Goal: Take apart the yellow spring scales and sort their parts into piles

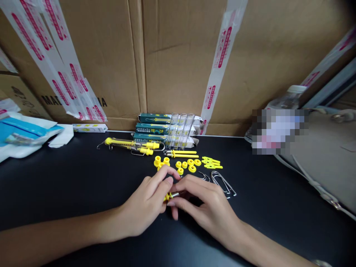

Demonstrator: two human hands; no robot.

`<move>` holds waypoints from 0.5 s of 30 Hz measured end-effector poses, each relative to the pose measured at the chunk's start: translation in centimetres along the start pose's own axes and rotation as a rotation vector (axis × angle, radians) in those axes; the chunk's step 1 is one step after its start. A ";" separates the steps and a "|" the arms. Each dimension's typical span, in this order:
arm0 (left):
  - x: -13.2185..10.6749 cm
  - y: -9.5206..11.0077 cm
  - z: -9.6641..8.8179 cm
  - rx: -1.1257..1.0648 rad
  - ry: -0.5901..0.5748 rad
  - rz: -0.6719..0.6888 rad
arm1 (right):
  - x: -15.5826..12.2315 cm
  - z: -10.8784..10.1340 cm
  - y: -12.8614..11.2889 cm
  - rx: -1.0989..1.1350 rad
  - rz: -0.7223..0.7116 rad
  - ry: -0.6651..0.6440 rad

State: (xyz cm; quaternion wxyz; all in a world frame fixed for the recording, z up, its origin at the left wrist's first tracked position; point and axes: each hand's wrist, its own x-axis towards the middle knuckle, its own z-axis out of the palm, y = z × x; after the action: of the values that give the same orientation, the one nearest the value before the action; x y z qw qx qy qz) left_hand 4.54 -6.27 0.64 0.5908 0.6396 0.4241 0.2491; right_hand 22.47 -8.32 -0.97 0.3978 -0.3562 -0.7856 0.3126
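Note:
My left hand (pixel 139 207) is closed around a yellow plastic spring-scale rod (pixel 168 197) with a shiny metal spring at its right end. The fingertips of my right hand (pixel 208 205) are closed at that metal end, and they partly hide it. Just beyond my fingers lie several yellow plastic rings and caps (pixel 191 168). Behind these are loose yellow rods (pixel 185 153) with springs. To their right sit flat yellow tabs (pixel 211 163). Bent metal hooks (pixel 222 183) lie right of my right hand.
Spring scales (pixel 130 144) lie behind, left of centre. Clear tubes (pixel 180 129) rest on green boxes (pixel 151 129) against a cardboard carton (pixel 172 66). At left is a blue and white package (pixel 30 133); at right, a plastic bottle (pixel 289 98) and grey bag (pixel 328 155).

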 end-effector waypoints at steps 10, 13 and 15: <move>1.0 -0.1 -0.4 -0.030 -0.215 0.007 | 0.4 -2.5 0.3 -0.103 0.000 0.140; 0.9 0.0 -0.5 0.037 -0.256 0.059 | 0.8 -3.8 0.6 0.030 0.128 0.245; 0.6 0.1 -0.4 0.091 -0.238 0.083 | 1.0 -4.2 0.6 0.134 0.197 0.262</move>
State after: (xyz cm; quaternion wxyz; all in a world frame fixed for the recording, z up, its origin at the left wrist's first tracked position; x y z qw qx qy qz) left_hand 4.52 -5.49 0.66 0.5966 0.7077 0.3348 0.1763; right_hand 25.76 -6.30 1.05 0.4870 -0.4419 -0.6656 0.3528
